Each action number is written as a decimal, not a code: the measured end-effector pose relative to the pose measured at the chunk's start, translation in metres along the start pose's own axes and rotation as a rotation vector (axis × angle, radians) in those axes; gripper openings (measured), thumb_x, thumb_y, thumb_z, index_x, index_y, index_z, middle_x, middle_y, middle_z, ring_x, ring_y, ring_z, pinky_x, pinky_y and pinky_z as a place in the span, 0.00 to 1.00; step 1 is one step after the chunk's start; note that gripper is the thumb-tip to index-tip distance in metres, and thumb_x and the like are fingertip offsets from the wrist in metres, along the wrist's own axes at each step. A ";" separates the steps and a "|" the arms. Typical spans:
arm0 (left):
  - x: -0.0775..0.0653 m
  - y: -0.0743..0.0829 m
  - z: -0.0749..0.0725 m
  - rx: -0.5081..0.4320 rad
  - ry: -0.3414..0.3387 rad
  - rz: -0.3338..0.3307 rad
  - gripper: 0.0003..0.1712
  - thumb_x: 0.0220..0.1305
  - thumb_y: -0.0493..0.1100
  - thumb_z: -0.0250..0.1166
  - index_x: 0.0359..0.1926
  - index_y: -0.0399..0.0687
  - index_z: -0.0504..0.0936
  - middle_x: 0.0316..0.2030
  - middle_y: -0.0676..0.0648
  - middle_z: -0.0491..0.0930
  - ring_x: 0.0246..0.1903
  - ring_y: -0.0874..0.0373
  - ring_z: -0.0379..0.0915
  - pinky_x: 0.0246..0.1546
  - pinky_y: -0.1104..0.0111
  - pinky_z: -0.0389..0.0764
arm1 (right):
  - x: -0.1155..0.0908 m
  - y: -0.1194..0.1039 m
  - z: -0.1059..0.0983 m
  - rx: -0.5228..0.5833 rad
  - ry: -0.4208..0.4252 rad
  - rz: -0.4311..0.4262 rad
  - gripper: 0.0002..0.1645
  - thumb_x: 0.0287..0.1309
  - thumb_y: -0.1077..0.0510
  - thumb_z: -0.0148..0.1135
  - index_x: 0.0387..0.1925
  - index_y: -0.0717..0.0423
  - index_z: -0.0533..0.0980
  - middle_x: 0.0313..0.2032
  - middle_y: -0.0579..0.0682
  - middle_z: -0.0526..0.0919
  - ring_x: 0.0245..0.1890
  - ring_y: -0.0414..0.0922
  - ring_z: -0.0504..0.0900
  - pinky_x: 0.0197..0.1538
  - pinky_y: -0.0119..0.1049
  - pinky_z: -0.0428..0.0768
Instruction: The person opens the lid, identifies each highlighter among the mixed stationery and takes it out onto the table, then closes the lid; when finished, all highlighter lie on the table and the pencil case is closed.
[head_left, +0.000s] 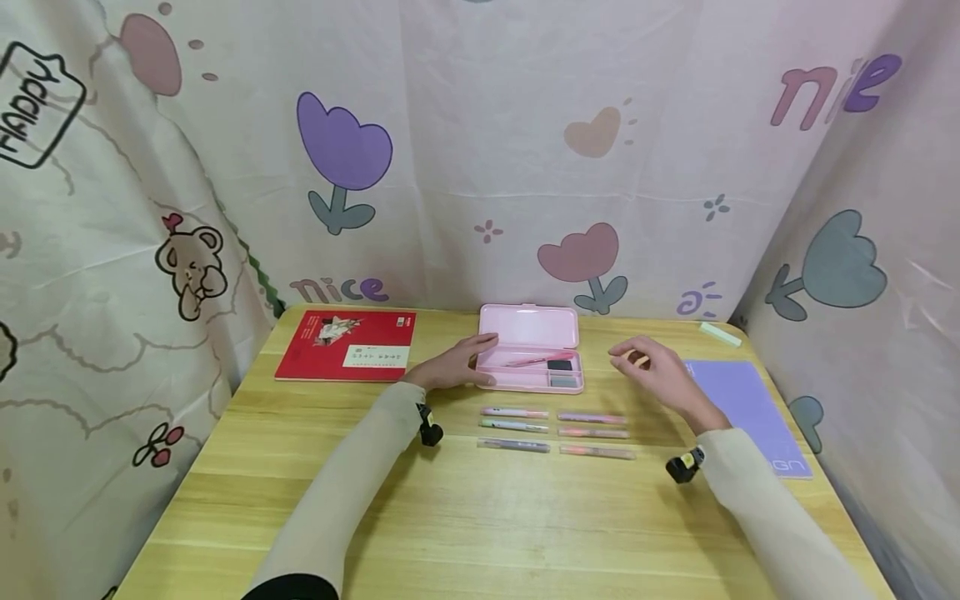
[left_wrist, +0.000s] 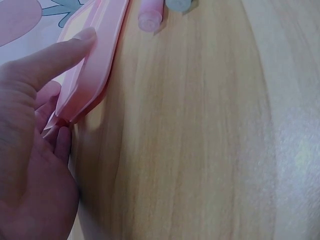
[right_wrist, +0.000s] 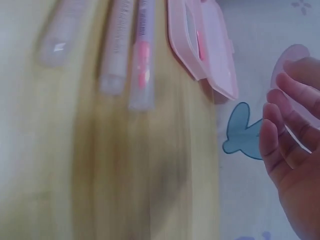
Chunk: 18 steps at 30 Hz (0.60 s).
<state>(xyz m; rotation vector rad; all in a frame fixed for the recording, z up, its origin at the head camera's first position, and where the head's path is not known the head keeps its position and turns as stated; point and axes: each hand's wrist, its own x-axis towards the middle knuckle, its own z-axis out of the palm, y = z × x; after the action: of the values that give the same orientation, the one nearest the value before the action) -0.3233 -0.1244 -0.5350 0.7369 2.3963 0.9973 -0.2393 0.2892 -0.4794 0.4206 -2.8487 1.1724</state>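
Observation:
An open pink pencil case [head_left: 529, 389] lies at the back middle of the table, its lid [head_left: 528, 325] tipped back. Inside are a pink pen [head_left: 536, 361], a black block [head_left: 559, 365] and a grey block [head_left: 564, 381]. My left hand [head_left: 453, 363] grips the case's left end; in the left wrist view the thumb [left_wrist: 65, 57] presses the near rim while the fingers reach round the corner. To the right of the case my right hand [head_left: 660, 375] hovers with relaxed, slightly bent fingers, holding nothing. Several capped markers [head_left: 513, 426] lie in two columns in front of the case.
A red book [head_left: 315, 350] rests at the back left. On the right lies a purple notebook [head_left: 738, 400], partly behind my right forearm, with a pale green stick-like piece [head_left: 720, 334] beyond it. Printed curtains [head_left: 450, 150] hang along the table's back and sides.

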 end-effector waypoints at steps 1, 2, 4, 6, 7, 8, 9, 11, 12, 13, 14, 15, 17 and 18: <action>0.000 0.000 0.000 -0.001 0.000 0.001 0.59 0.68 0.61 0.72 0.89 0.62 0.50 0.90 0.51 0.43 0.89 0.44 0.37 0.85 0.35 0.49 | 0.005 0.001 0.002 0.018 -0.011 0.018 0.20 0.80 0.47 0.64 0.59 0.56 0.85 0.55 0.54 0.86 0.49 0.49 0.83 0.48 0.33 0.83; 0.000 0.000 0.000 -0.001 0.000 0.002 0.58 0.68 0.61 0.72 0.89 0.62 0.50 0.90 0.51 0.43 0.89 0.44 0.36 0.85 0.35 0.48 | 0.010 0.002 0.004 0.035 -0.020 0.029 0.21 0.80 0.47 0.64 0.60 0.57 0.84 0.56 0.55 0.86 0.51 0.51 0.83 0.48 0.35 0.83; 0.000 0.000 0.000 -0.001 -0.001 0.006 0.58 0.68 0.61 0.72 0.89 0.62 0.50 0.90 0.51 0.43 0.89 0.44 0.36 0.85 0.35 0.48 | 0.019 0.003 0.009 0.051 -0.033 0.046 0.22 0.80 0.47 0.64 0.61 0.58 0.84 0.59 0.58 0.85 0.53 0.54 0.83 0.49 0.37 0.82; 0.000 0.000 0.000 -0.002 0.001 0.003 0.58 0.68 0.61 0.72 0.89 0.62 0.50 0.90 0.51 0.43 0.89 0.45 0.36 0.85 0.35 0.48 | 0.028 0.006 0.014 0.074 -0.044 0.067 0.23 0.80 0.47 0.64 0.62 0.60 0.83 0.62 0.60 0.84 0.54 0.55 0.82 0.49 0.39 0.82; 0.000 0.000 0.000 -0.004 0.002 0.001 0.58 0.68 0.61 0.73 0.89 0.62 0.50 0.90 0.51 0.43 0.89 0.45 0.36 0.85 0.35 0.48 | 0.032 0.006 0.017 0.088 -0.051 0.081 0.24 0.80 0.48 0.64 0.63 0.61 0.83 0.64 0.61 0.83 0.54 0.56 0.81 0.49 0.40 0.81; 0.000 0.001 0.000 -0.007 0.002 0.002 0.58 0.68 0.60 0.73 0.89 0.62 0.50 0.90 0.51 0.43 0.89 0.44 0.36 0.85 0.35 0.48 | 0.035 0.007 0.019 0.095 -0.056 0.095 0.24 0.80 0.48 0.64 0.63 0.61 0.82 0.65 0.62 0.82 0.55 0.56 0.81 0.50 0.40 0.81; 0.000 0.001 -0.001 -0.009 0.000 0.002 0.58 0.68 0.60 0.73 0.89 0.61 0.50 0.90 0.51 0.43 0.89 0.44 0.36 0.85 0.35 0.48 | 0.038 0.008 0.021 0.106 -0.060 0.115 0.24 0.80 0.47 0.64 0.64 0.60 0.82 0.67 0.62 0.81 0.55 0.56 0.81 0.50 0.40 0.81; -0.001 0.002 -0.001 -0.012 -0.003 0.000 0.58 0.68 0.60 0.73 0.89 0.62 0.50 0.90 0.51 0.43 0.89 0.45 0.36 0.85 0.36 0.48 | 0.044 0.009 0.025 0.134 -0.069 0.155 0.25 0.80 0.47 0.63 0.65 0.60 0.81 0.70 0.63 0.78 0.56 0.56 0.80 0.50 0.40 0.80; -0.001 0.002 -0.001 -0.014 -0.005 0.001 0.58 0.68 0.60 0.73 0.89 0.62 0.50 0.90 0.51 0.43 0.89 0.45 0.36 0.85 0.36 0.48 | 0.047 0.010 0.027 0.142 -0.073 0.172 0.25 0.80 0.47 0.63 0.66 0.59 0.81 0.71 0.63 0.77 0.56 0.55 0.79 0.51 0.39 0.80; -0.001 0.002 -0.001 -0.014 -0.006 0.000 0.58 0.68 0.59 0.73 0.89 0.62 0.50 0.90 0.51 0.43 0.89 0.45 0.36 0.85 0.36 0.48 | 0.050 0.010 0.029 0.152 -0.081 0.188 0.25 0.80 0.47 0.62 0.66 0.58 0.81 0.72 0.63 0.76 0.56 0.54 0.79 0.51 0.38 0.80; -0.001 0.002 -0.001 -0.014 -0.007 0.001 0.58 0.69 0.59 0.73 0.89 0.62 0.50 0.90 0.51 0.43 0.89 0.45 0.36 0.85 0.36 0.48 | 0.052 0.010 0.031 0.164 -0.092 0.198 0.25 0.81 0.48 0.61 0.67 0.58 0.80 0.73 0.63 0.74 0.56 0.53 0.80 0.52 0.37 0.80; -0.001 0.002 -0.001 -0.014 -0.008 0.000 0.58 0.69 0.59 0.73 0.89 0.62 0.50 0.90 0.52 0.43 0.89 0.45 0.36 0.86 0.37 0.48 | 0.055 0.010 0.033 0.181 -0.106 0.207 0.25 0.81 0.49 0.61 0.68 0.59 0.80 0.73 0.64 0.74 0.55 0.52 0.81 0.51 0.36 0.80; -0.001 0.001 -0.001 -0.013 -0.005 -0.003 0.58 0.68 0.59 0.73 0.89 0.62 0.50 0.90 0.52 0.43 0.89 0.45 0.36 0.86 0.37 0.48 | 0.060 0.010 0.038 0.216 -0.142 0.217 0.25 0.82 0.51 0.59 0.69 0.60 0.78 0.69 0.66 0.76 0.51 0.51 0.82 0.48 0.34 0.81; -0.001 0.001 -0.001 -0.015 -0.005 -0.004 0.58 0.68 0.59 0.73 0.89 0.62 0.50 0.90 0.52 0.43 0.89 0.45 0.36 0.86 0.37 0.48 | 0.062 0.010 0.040 0.233 -0.162 0.224 0.25 0.82 0.52 0.59 0.70 0.61 0.77 0.66 0.66 0.77 0.48 0.50 0.82 0.45 0.33 0.81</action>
<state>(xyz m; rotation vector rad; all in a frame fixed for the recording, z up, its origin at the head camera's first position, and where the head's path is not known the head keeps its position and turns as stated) -0.3227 -0.1246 -0.5338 0.7286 2.3833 1.0094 -0.2988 0.2534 -0.5066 0.2148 -2.9676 1.5899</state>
